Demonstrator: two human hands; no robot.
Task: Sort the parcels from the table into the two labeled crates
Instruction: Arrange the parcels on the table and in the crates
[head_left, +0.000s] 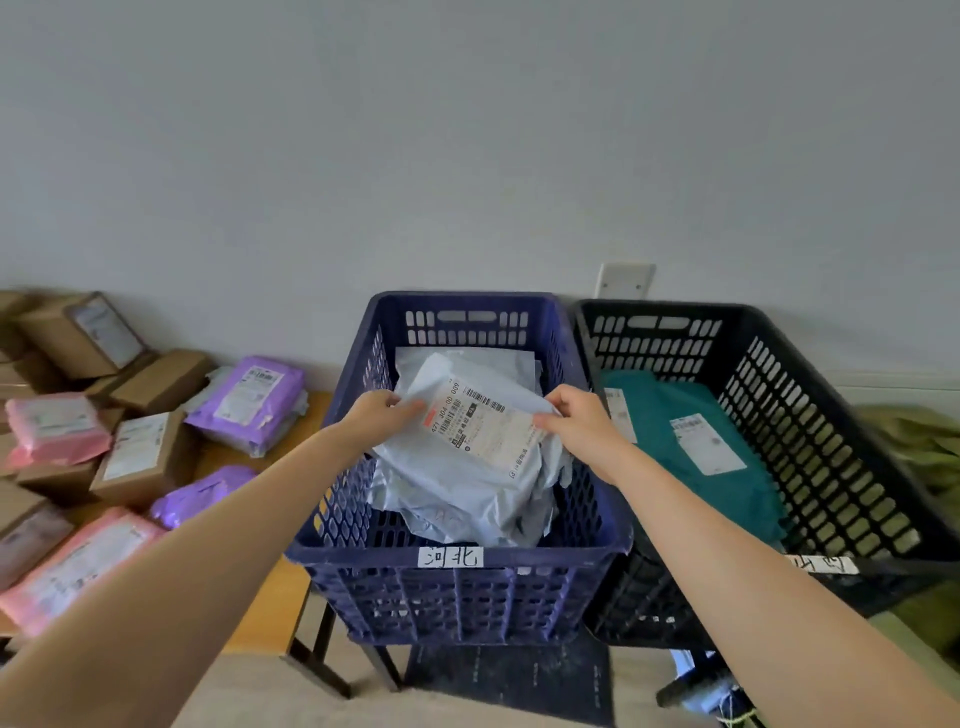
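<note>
A grey plastic parcel with a white shipping label lies over the blue crate, above other grey parcels inside it. My left hand pinches the parcel's left edge and my right hand pinches its right edge. The blue crate carries a white handwritten label on its front rim. To its right stands the black crate, also labelled, with a teal parcel lying in it.
On the wooden table to the left lie pink parcels, purple parcels and several brown cardboard boxes. A grey wall runs behind both crates. Olive fabric shows at the far right.
</note>
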